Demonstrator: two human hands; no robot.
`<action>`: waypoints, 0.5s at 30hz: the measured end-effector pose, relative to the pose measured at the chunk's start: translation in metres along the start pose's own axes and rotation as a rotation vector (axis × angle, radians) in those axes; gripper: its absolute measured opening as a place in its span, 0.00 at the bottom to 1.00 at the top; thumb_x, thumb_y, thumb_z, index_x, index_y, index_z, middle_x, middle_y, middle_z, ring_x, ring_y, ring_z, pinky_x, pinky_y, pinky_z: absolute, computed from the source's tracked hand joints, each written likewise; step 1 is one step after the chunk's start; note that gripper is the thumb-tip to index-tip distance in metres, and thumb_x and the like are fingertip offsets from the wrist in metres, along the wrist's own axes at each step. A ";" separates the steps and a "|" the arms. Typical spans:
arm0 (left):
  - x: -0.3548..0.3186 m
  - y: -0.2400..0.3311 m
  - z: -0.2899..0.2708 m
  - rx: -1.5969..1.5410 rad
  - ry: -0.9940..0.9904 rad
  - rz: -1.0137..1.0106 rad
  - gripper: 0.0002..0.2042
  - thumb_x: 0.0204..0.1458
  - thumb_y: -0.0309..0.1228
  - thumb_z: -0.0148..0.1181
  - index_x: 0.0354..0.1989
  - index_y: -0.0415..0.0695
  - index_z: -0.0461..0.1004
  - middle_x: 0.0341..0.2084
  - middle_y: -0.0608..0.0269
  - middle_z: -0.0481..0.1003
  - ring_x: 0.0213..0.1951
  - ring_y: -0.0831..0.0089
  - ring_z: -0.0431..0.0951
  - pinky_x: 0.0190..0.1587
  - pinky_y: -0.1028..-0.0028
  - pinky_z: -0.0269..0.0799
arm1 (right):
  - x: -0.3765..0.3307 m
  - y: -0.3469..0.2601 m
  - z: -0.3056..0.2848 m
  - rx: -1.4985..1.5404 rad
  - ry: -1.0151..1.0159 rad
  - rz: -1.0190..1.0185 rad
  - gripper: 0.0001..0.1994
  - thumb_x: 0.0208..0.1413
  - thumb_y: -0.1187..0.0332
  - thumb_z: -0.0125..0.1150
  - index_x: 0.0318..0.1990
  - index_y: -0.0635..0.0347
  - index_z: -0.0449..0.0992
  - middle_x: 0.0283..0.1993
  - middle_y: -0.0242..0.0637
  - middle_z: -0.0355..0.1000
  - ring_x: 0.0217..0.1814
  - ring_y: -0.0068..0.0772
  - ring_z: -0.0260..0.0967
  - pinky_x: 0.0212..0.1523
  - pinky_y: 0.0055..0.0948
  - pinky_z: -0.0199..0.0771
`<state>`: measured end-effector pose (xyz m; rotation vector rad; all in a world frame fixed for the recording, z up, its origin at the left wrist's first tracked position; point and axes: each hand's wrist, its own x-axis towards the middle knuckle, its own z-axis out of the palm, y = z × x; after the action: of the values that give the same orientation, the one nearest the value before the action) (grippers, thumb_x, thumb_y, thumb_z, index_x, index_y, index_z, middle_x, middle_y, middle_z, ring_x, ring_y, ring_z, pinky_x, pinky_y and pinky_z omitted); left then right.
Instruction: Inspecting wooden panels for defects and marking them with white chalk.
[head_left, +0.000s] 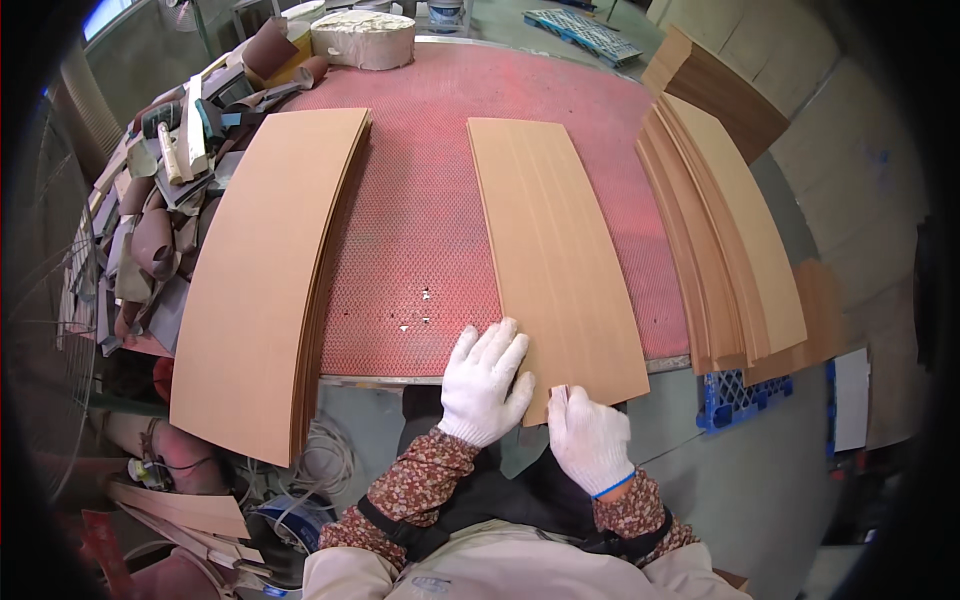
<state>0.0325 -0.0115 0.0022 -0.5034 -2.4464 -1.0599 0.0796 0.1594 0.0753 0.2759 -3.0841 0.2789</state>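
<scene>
In front of me lies a long, light-brown wood panel (560,240), its near end jutting past the table's front edge. My left hand (484,385), in a white knit glove, rests with fingers stretched out at the panel's near left edge. In a matching glove with a blue cuff band, my right hand (588,435) is closed at the panel's near end. A small brownish piece that looks like folded sandpaper (558,393) sticks out between its thumb and fingers, against the panel's end.
To the left is a stack of similar panels (265,230), beside a heap of sandpaper rolls and scraps (155,240). More panels (735,220) are stacked at the right. Red mesh matting (420,200) covers the table. A blue pallet (735,398) stands below right; coiled hose (325,455) lies below left.
</scene>
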 end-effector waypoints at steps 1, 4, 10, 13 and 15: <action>-0.001 -0.001 0.000 0.010 0.001 0.003 0.26 0.49 0.32 0.70 0.58 0.37 0.77 0.61 0.41 0.77 0.63 0.46 0.77 0.71 0.46 0.64 | 0.010 -0.001 0.000 -0.007 -0.005 -0.002 0.17 0.72 0.58 0.56 0.30 0.54 0.73 0.15 0.43 0.73 0.16 0.46 0.77 0.16 0.45 0.74; -0.004 -0.004 -0.001 0.001 -0.001 -0.015 0.27 0.49 0.32 0.70 0.59 0.37 0.77 0.60 0.41 0.77 0.63 0.47 0.77 0.70 0.45 0.65 | 0.049 -0.008 0.001 -0.033 -0.120 0.052 0.17 0.74 0.58 0.52 0.34 0.58 0.76 0.22 0.51 0.77 0.24 0.54 0.80 0.25 0.50 0.79; -0.001 -0.001 -0.003 -0.008 -0.026 -0.024 0.26 0.51 0.35 0.68 0.59 0.37 0.77 0.60 0.42 0.77 0.63 0.47 0.77 0.70 0.45 0.64 | 0.149 0.001 0.024 -0.127 0.019 -0.010 0.18 0.74 0.56 0.51 0.33 0.57 0.76 0.23 0.51 0.79 0.25 0.54 0.82 0.25 0.51 0.82; -0.001 -0.001 -0.004 -0.031 -0.059 -0.043 0.27 0.51 0.36 0.68 0.59 0.37 0.77 0.60 0.42 0.77 0.63 0.48 0.77 0.70 0.45 0.64 | 0.207 0.001 0.030 -0.141 0.028 -0.008 0.20 0.74 0.55 0.49 0.36 0.59 0.79 0.27 0.54 0.81 0.29 0.57 0.83 0.31 0.55 0.84; -0.001 0.000 -0.004 -0.031 -0.060 -0.041 0.27 0.50 0.37 0.68 0.59 0.37 0.77 0.60 0.43 0.77 0.63 0.48 0.78 0.70 0.46 0.64 | 0.246 0.002 0.033 -0.145 0.023 -0.003 0.20 0.73 0.55 0.48 0.38 0.60 0.80 0.30 0.56 0.82 0.32 0.59 0.84 0.33 0.57 0.84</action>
<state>0.0344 -0.0152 0.0040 -0.5041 -2.5059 -1.1161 -0.1632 0.1124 0.0543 0.2696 -3.0609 0.0578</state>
